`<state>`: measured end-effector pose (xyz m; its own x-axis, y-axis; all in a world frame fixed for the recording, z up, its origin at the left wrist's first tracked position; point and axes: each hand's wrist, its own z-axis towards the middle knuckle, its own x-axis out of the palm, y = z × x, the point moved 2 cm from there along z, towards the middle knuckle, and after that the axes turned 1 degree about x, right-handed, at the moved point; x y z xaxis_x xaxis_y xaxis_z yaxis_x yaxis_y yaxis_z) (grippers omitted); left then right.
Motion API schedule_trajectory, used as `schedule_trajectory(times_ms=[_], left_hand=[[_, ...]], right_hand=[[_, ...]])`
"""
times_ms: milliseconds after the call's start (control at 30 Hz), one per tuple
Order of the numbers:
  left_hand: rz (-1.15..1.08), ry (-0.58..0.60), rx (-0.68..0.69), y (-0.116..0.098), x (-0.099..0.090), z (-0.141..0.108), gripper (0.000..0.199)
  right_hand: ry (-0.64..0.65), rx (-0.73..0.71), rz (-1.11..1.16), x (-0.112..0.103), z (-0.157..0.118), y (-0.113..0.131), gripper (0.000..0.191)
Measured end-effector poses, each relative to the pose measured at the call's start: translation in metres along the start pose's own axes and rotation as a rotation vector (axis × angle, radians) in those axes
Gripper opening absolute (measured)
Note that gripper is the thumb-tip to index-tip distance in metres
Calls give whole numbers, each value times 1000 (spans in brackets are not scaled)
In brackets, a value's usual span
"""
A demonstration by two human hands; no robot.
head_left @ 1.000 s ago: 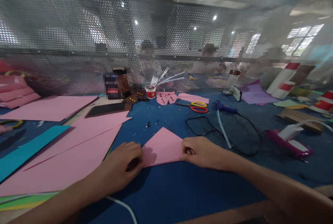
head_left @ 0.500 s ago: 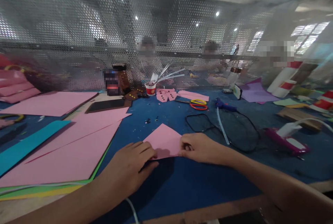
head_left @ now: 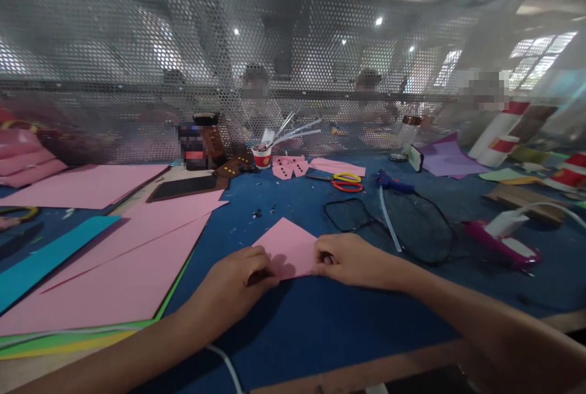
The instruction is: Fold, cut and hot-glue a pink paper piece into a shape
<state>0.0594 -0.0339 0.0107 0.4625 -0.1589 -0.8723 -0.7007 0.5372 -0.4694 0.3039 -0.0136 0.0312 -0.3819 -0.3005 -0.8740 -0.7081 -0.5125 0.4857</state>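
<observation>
A small folded pink paper [head_left: 288, 246] lies on the blue table [head_left: 320, 327] in front of me. My left hand [head_left: 233, 287] presses on its lower left corner with curled fingers. My right hand [head_left: 352, 259] pinches its right edge between thumb and fingers. Both hands rest on the table surface, and the paper between them looks like a triangle pointing away from me.
Large pink sheets [head_left: 119, 272] over green and yellow ones lie to the left, with a teal sheet [head_left: 41, 259]. Scissors [head_left: 345, 181], a glue gun [head_left: 394, 185] with black cable [head_left: 412, 229], a cup [head_left: 262, 157] and jars [head_left: 210, 140] sit further back. A perforated metal screen [head_left: 293, 64] separates other people.
My left hand slid right along the pink paper's lower edge, closing toward my right hand. The visible paper became narrower. The right hand barely moved.
</observation>
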Motion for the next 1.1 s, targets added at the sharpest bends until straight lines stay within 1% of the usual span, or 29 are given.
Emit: schedule_trajectory(times_ms=[100, 267, 400, 500, 633, 767, 867, 1100], left_hand=[[-56, -7, -6, 1, 1, 2, 18], [-77, -35, -39, 4, 2, 2, 20], [-114, -27, -39, 8, 4, 2, 22], [-104, -17, -65, 9, 5, 2, 24], [-88, -5, -98, 8, 5, 2, 25], [-92, 0, -95, 9, 4, 2, 24], [-98, 0, -96, 10, 5, 2, 24], [-90, 2, -83, 10, 4, 1, 24]], right_hand=[[23, -6, 17, -3, -1, 1, 13], [79, 15, 51, -11, -4, -2, 12], [122, -32, 92, -16, -5, -10, 11], [157, -65, 112, -20, -7, -15, 12], [212, -88, 105, -26, -8, -19, 13], [254, -106, 136, -30, -9, -22, 13], [270, -111, 117, -32, -9, -24, 14], [282, -66, 69, -35, -12, -29, 16]])
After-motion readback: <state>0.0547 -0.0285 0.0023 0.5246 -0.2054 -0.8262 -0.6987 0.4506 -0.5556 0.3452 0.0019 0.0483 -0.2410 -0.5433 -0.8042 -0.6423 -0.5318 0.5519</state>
